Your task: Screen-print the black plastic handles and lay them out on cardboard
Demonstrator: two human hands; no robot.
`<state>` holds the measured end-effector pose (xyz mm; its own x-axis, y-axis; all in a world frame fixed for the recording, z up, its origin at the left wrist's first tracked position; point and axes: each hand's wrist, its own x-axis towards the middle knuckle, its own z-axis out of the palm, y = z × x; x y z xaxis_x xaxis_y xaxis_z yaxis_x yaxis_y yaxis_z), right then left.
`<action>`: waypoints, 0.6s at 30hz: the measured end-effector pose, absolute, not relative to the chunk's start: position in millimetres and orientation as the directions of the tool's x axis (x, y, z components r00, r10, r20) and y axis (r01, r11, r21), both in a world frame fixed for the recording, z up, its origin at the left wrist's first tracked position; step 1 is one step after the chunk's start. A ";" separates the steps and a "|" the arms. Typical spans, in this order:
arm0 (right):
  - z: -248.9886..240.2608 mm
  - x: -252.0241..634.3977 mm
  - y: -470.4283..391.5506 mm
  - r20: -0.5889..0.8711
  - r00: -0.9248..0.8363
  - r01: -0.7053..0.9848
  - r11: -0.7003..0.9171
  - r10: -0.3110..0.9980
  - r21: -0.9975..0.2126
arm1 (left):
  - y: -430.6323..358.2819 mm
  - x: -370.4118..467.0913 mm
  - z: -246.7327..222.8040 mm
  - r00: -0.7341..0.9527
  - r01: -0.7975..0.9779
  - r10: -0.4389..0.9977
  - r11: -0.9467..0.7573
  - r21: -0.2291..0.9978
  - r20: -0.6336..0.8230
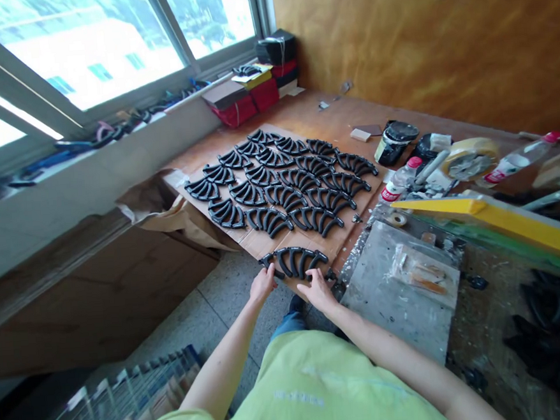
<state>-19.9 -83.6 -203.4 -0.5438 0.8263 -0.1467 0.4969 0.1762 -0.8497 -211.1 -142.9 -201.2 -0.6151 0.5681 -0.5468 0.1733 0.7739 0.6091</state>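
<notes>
A fan-shaped row of curved black tubular pieces [296, 262] lies at the near end of a brown cardboard sheet [244, 243]. At its left end, the thumb and fingers of my left hand [263, 284] pinch a piece. My right hand [318, 290] is at the lower right of the same row, with bent fingers on the end of a piece; its fingertips are partly hidden. Beyond both hands, several similar black fans [283, 197] cover the cardboard in staggered rows.
To the right are a grey board [391, 285], a yellow bar [438, 206], a tape roll [397, 219], a red-capped bottle [399, 181] and a black tub [395, 142]. Loose black pieces [557, 338] lie lower right. A wire rack [125, 400] stands lower left.
</notes>
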 end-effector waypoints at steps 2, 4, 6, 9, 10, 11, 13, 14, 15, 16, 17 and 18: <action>-212.8 -30.2 -83.3 -0.166 -0.499 0.525 0.143 0.851 -0.839 | -134.1 -219.7 -204.8 -0.606 0.226 0.578 0.784 0.579 -0.546; -217.2 -39.8 -78.0 -0.182 -0.467 0.547 0.121 0.865 -0.829 | -123.0 -229.5 -205.6 -0.601 0.268 0.593 0.781 0.564 -0.536; -217.5 -49.5 -66.3 -0.194 -0.444 0.569 0.108 0.875 -0.815 | -110.1 -240.3 -205.9 -0.587 0.298 0.618 0.765 0.570 -0.523; -214.8 -61.8 -40.4 -0.211 -0.402 0.604 0.085 0.891 -0.792 | -93.5 -254.6 -208.1 -0.523 0.316 0.668 0.729 0.608 -0.529; -214.0 -63.9 -31.9 -0.216 -0.390 0.610 0.076 0.895 -0.789 | -90.6 -258.2 -209.3 -0.493 0.313 0.683 0.718 0.622 -0.539; -213.6 -64.6 -24.5 -0.222 -0.385 0.609 0.066 0.896 -0.790 | -89.7 -261.1 -210.3 -0.462 0.306 0.695 0.708 0.637 -0.551; -213.7 -61.3 -13.9 -0.245 -0.392 0.593 0.040 0.887 -0.805 | -93.9 -265.3 -211.5 -0.398 0.284 0.716 0.690 0.665 -0.573; -214.1 -57.7 -10.6 -0.253 -0.391 0.571 0.018 0.885 -0.821 | -98.6 -267.1 -211.5 -0.366 0.271 0.726 0.682 0.679 -0.583; -214.5 -53.0 -8.0 -0.254 -0.376 0.538 -0.013 0.891 -0.843 | -104.5 -269.0 -211.1 -0.336 0.258 0.733 0.675 0.691 -0.591; -214.7 -47.6 -5.3 -0.248 -0.345 0.497 -0.049 0.905 -0.867 | -111.3 -271.3 -210.5 -0.311 0.246 0.739 0.670 0.700 -0.598; -214.7 -41.8 -2.2 -0.236 -0.295 0.445 -0.086 0.926 -0.891 | -118.4 -274.0 -209.9 -0.291 0.237 0.743 0.667 0.707 -0.603; -214.6 -35.8 1.9 -0.224 -0.229 0.394 -0.120 0.947 -0.911 | -125.5 -277.4 -209.6 -0.278 0.228 0.745 0.664 0.712 -0.607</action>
<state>-35.8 1.9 -214.6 -0.2294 0.9473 -0.2236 0.3940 -0.1196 -0.9113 -277.4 -125.5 -209.6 -0.2778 0.7449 -0.6066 0.2278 0.6645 0.7117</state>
